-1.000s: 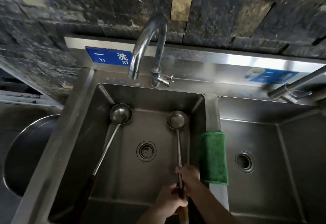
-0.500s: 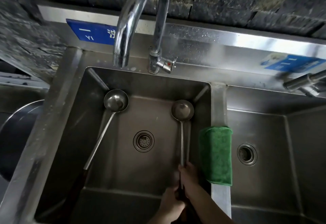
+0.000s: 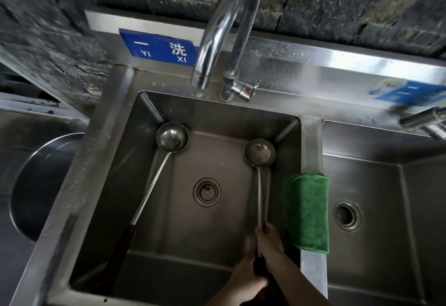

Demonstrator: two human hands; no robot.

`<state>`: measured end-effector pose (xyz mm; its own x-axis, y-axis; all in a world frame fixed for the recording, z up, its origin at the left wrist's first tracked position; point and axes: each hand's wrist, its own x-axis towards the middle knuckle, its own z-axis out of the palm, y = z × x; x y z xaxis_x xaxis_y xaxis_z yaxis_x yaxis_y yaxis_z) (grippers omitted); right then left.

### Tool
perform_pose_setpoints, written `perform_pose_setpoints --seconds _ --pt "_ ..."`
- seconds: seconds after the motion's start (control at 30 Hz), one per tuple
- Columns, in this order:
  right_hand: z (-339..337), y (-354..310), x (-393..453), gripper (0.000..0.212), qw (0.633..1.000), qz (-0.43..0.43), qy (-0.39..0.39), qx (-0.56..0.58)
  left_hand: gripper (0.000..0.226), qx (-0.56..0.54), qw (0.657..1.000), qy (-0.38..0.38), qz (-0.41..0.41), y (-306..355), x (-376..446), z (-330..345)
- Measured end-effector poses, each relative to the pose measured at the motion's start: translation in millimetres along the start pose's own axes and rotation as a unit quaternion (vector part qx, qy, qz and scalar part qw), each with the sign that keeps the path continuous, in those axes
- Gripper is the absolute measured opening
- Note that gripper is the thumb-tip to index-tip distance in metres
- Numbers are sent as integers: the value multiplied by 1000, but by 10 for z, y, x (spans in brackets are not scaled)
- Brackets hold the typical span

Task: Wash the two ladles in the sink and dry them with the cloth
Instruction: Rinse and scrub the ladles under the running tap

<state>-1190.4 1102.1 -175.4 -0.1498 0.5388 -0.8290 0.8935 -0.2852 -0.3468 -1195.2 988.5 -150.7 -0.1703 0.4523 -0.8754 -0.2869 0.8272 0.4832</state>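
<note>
Our right hand [image 3: 270, 240] and left hand [image 3: 248, 279] gripped one ladle [image 3: 260, 161] beside the sink [image 3: 311, 146] divider; the other ladle [image 3: 154, 185] lay apart, leftward.

Two bare forearms enter from the bottom edge of the frame, right of centre, converging toward the lower middle. The right hand [image 3: 269, 239] sits higher in the frame, fingers curled in a grip around a thin metal ladle handle [image 3: 260, 199], knuckles turned upward. The left hand [image 3: 248, 275] lies just below and to the left of it, wrapped around the dark lower end of the same handle. Both wrists are nearly straight, the hands almost touching.
</note>
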Motion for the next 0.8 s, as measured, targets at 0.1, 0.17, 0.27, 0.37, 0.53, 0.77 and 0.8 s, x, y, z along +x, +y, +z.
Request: perform_pose_setpoints --seconds 0.1,0.17,0.27,0.37,0.53,0.77,0.8 --pt "-23 9 -74 53 1000 -1 7 -23 82 3 1000 -1 -10 72 -112 -84" --pt "-27 5 -112 55 999 -4 9 -43 77 2 1000 -20 7 17 -162 -106" --pt "-25 -6 -180 53 997 -6 9 -75 65 -28 998 -58 15 -109 -293 -102" --pt "-53 -67 -293 55 993 -14 22 -117 61 -34 997 -57 30 -84 -368 -211" --pt "-116 -249 -512 65 984 -93 50 -146 77 -59 996 14 70 77 -514 -729" --pt "-413 -1276 -772 73 952 -275 95 -89 65 -15 957 195 213 1040 -873 -2224" --pt "-485 -1503 -799 75 949 -288 106 -77 61 -3 944 231 235 1254 -937 -2446"
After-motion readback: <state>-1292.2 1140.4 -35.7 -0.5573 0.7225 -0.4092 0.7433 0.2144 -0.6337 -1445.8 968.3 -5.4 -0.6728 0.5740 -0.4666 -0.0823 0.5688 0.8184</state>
